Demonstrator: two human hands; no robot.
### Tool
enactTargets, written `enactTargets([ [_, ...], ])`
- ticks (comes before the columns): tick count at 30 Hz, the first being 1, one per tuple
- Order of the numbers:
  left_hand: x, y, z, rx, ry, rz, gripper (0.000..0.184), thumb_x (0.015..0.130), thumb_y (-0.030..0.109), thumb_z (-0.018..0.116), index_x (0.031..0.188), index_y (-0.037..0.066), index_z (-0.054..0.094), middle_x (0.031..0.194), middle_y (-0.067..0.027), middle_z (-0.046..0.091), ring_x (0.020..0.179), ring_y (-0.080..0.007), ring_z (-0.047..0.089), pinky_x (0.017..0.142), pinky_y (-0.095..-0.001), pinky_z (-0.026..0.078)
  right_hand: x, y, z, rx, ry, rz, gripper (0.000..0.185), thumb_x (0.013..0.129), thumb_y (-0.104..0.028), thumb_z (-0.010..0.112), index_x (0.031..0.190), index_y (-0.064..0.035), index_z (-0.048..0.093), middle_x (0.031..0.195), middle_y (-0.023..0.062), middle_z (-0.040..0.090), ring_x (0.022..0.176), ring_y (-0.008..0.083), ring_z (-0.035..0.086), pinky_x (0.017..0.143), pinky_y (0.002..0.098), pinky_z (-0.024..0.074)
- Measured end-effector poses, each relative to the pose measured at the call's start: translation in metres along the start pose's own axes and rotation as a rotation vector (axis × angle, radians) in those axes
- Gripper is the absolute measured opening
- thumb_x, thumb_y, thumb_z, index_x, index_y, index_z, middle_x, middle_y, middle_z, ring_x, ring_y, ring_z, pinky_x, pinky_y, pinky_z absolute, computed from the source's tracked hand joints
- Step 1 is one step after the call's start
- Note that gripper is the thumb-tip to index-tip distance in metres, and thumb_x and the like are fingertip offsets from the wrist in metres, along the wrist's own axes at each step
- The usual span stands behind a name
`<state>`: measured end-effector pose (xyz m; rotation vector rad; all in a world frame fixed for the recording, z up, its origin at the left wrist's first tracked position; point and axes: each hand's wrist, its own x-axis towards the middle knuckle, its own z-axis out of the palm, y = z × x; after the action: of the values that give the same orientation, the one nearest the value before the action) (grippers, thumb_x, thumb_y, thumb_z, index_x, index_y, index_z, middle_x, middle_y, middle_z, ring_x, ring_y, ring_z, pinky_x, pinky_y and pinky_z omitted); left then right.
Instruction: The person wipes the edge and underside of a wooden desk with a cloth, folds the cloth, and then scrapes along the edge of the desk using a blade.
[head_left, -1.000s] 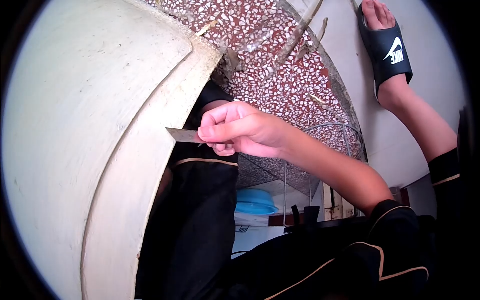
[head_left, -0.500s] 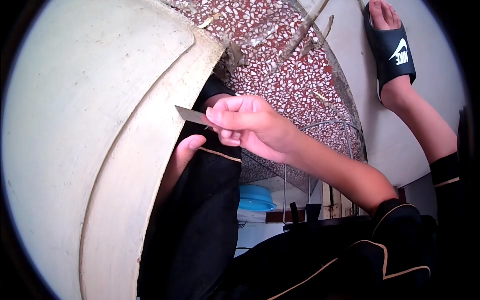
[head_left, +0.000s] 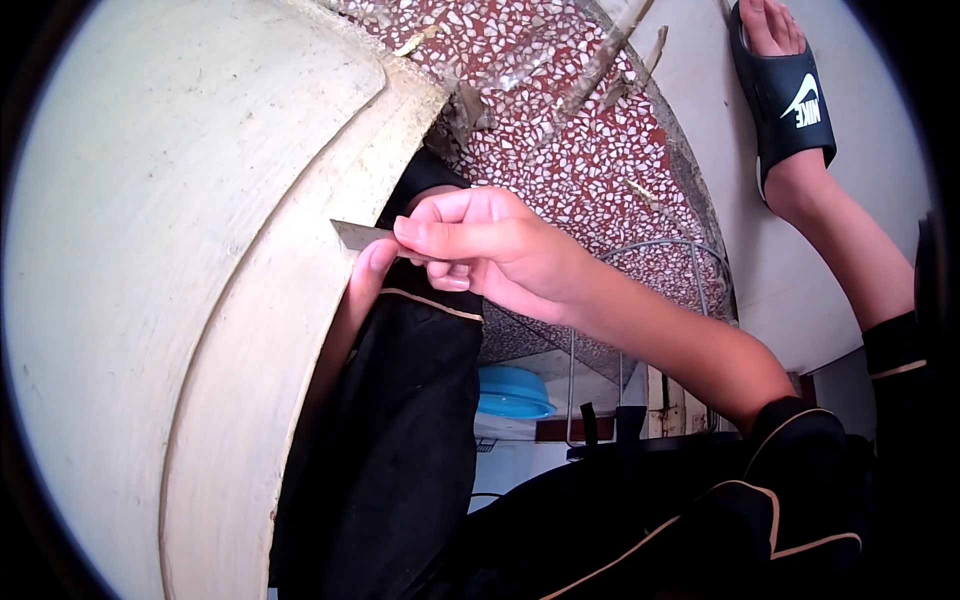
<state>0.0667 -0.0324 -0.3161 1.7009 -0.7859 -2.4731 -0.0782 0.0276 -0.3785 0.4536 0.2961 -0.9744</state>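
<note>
My right hand (head_left: 490, 245) pinches a flat grey metal blade (head_left: 357, 236) with a slanted tip. The blade points left and its tip overlaps the edge of a large off-white panel (head_left: 250, 320) with a raised, curved step. Just under the blade, the thumb of my left hand (head_left: 362, 292) sticks up beside the panel's edge, at or very near the blade. The other fingers of my left hand are hidden behind the panel.
Stick-like pieces (head_left: 600, 70) and scraps lie on the red-and-white speckled surface (head_left: 560, 170). A blue basin (head_left: 512, 392) is below, near a wire frame (head_left: 571, 380). A foot in a black slide sandal (head_left: 795, 105) rests at upper right.
The blade moved right and up off the panel's edge, then back left onto it. My left thumb came into clear view and rose toward the blade.
</note>
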Motion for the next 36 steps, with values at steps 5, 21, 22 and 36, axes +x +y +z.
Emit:
enactTargets([
  [5, 0.018, -0.004, 0.004, -0.020, -0.009, -0.004, 0.019, 0.084, 0.013, 0.061, 0.099, 0.002, 0.057, 0.084, -0.0018, 0.056, 0.081, -0.0125, 0.053, 0.074, -0.0238, 0.042, 0.004, 0.000, -0.005, 0.032, 0.028, -0.003, 0.020, 0.091, -0.022, 0.062, 0.083, -0.0037, 0.061, 0.077, -0.0033, 0.052, 0.064, 0.0031, 0.042, 0.058, 0.0182, 0.0347],
  [21, 0.012, -0.011, 0.012, -0.155, 0.094, 0.058, 0.019, 0.084, 0.014, 0.061, 0.098, 0.002, 0.057, 0.086, -0.0024, 0.056, 0.084, -0.0132, 0.053, 0.076, -0.0246, 0.042, 0.005, 0.000, 0.006, 0.019, 0.013, -0.041, 0.018, 0.090, -0.017, 0.062, 0.088, 0.0013, 0.063, 0.076, 0.0010, 0.058, 0.063, 0.0040, 0.046, 0.056, 0.0172, 0.0359],
  [22, 0.010, -0.012, 0.013, -0.145, 0.101, 0.064, 0.019, 0.084, 0.015, 0.061, 0.098, 0.002, 0.056, 0.086, -0.0024, 0.056, 0.084, -0.0132, 0.053, 0.077, -0.0247, 0.042, 0.006, 0.004, 0.002, 0.070, 0.028, -0.062, 0.019, 0.091, -0.016, 0.061, 0.090, 0.0023, 0.063, 0.078, 0.0018, 0.059, 0.063, 0.0040, 0.046, 0.055, 0.0172, 0.0360],
  [36, 0.018, -0.012, 0.013, -0.227, 0.108, 0.080, 0.019, 0.084, 0.016, 0.060, 0.097, 0.002, 0.056, 0.088, -0.0029, 0.056, 0.086, -0.0139, 0.053, 0.078, -0.0254, 0.042, 0.009, 0.007, 0.000, 0.124, -0.041, -0.028, 0.015, 0.091, -0.014, 0.059, 0.095, -0.0002, 0.063, 0.081, 0.0001, 0.059, 0.068, 0.0033, 0.049, 0.062, 0.0169, 0.0393],
])
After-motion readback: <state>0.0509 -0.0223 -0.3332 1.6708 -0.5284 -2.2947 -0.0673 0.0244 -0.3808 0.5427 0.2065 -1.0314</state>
